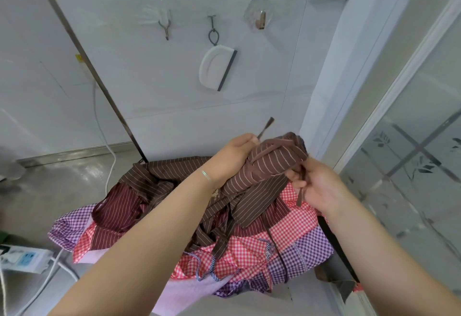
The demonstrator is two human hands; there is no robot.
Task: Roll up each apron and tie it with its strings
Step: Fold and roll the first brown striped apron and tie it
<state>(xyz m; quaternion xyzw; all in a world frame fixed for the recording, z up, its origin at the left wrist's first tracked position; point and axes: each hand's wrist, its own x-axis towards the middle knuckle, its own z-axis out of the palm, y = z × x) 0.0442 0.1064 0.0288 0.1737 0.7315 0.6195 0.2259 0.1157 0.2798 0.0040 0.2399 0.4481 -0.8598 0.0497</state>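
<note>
A brown apron with thin pale stripes, rolled into a bundle (269,163), is held up above a heap of aprons. Brown strings cross over the roll. My left hand (234,153) grips the roll's left side and pinches one string end (265,127), which sticks up past my fingers. My right hand (316,186) pinches the other string end (300,194) at the roll's right side; the end hangs down over my palm. Loose parts of the same brown fabric (252,206) droop beneath the roll.
The heap (287,248) holds red-checked, purple-checked, maroon-striped and brown-striped aprons. Behind it is a white tiled wall with hooks and a hanging white scraper (217,68). A frosted glass door (411,166) stands at right. A power strip (25,258) and white cables lie at left.
</note>
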